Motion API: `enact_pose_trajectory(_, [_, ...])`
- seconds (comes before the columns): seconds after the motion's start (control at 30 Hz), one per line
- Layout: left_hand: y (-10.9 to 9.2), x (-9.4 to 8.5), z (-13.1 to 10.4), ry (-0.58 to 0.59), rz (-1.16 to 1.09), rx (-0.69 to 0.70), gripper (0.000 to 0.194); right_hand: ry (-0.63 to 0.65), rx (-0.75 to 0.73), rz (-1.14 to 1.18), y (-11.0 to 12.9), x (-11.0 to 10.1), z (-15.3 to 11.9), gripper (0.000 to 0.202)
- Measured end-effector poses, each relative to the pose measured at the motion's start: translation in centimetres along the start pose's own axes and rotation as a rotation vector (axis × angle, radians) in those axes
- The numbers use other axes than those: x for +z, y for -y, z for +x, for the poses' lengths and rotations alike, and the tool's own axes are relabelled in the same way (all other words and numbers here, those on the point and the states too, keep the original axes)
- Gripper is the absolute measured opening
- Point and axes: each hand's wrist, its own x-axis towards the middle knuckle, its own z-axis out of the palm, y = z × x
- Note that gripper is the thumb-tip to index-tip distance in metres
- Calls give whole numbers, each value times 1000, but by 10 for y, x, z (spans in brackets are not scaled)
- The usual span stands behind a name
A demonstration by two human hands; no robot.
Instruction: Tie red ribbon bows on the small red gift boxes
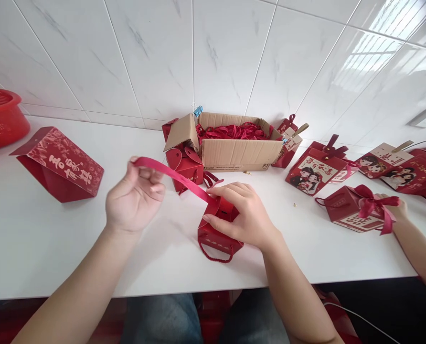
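Note:
A small red gift box with a twisted cord handle stands on the table in front of me. My right hand grips its top, fingers over the far flap and thumb on the near side. My left hand is raised to the left of the box, pinching one end of a red ribbon. The ribbon stretches in an arc down to the box's top under my right fingers, where its other end is hidden. Behind, another red gift box with rounded flaps stands beside the carton.
A cardboard carton full of red ribbons stands against the tiled wall. A red folded box and a red basket are at left. On the right are several printed boxes and a co-worker's hand behind a bow-tied box.

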Motion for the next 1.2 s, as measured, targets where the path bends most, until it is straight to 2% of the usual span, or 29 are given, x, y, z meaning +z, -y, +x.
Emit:
enact_pose_trajectory(0.07, [-5,-5,4,-83,-264,-25,9,12,-6,12,-1,0,-1,40])
enact_pose_trajectory(0.13, [-8,-6,6,-96,-363,-35,7,20,-6,27,-1,-1,0,41])
enact_pose_trajectory(0.17, [-8,-5,7,-95,-356,-50,7,21,-6,43,-2,-2,1,42])
enact_pose_trajectory(0.23, [-6,-2,7,-175,-283,-81,9,-8,2,103,-4,-4,3,43])
enact_pose_trajectory(0.3, [-2,2,7,-273,-170,-97,17,-120,52,182,-9,-8,3,34])
enact_pose_trajectory(0.33, [0,3,7,-267,-102,-107,14,-205,111,221,-12,-12,1,26])
enact_pose_trajectory(0.37, [2,4,7,-200,-24,-130,8,-288,194,259,-14,-16,-4,20])
enact_pose_trajectory(0.4, [4,4,6,-78,61,-171,11,-352,294,299,-16,-20,-10,22])
enact_pose_trajectory(0.43, [6,4,4,87,157,-236,24,-367,400,353,-18,-25,-20,30])
enact_pose_trajectory(0.5, [11,4,0,424,375,-386,45,-211,547,514,-18,-32,-43,47])
enact_pose_trajectory(0.57, [18,3,-5,655,576,-467,54,100,577,704,-18,-34,-67,59])
enact_pose_trajectory(0.63, [25,2,-10,735,742,-424,52,308,651,780,-17,-29,-87,60])
enact_pose_trajectory(0.7, [31,1,-13,745,835,-312,45,340,745,815,-19,-18,-99,60])
enact_pose_trajectory(0.8, [37,0,-14,762,868,-181,39,235,880,862,-21,0,-104,60])
enact_pose_trajectory(0.9, [39,0,-14,765,849,-60,42,54,921,940,-23,12,-98,58])
enact_pose_trajectory(1.0, [41,4,-16,767,835,-20,45,-237,857,1006,-22,14,-88,49])
enact_pose_trajectory(1.07, [41,11,-18,716,818,16,44,-398,782,1005,-21,13,-80,40])
enact_pose_trajectory(1.13, [38,20,-19,644,740,108,39,-478,701,974,-20,11,-71,30])
enact_pose_trajectory(1.2, [33,30,-20,581,662,199,30,-502,632,918,-18,9,-62,27])
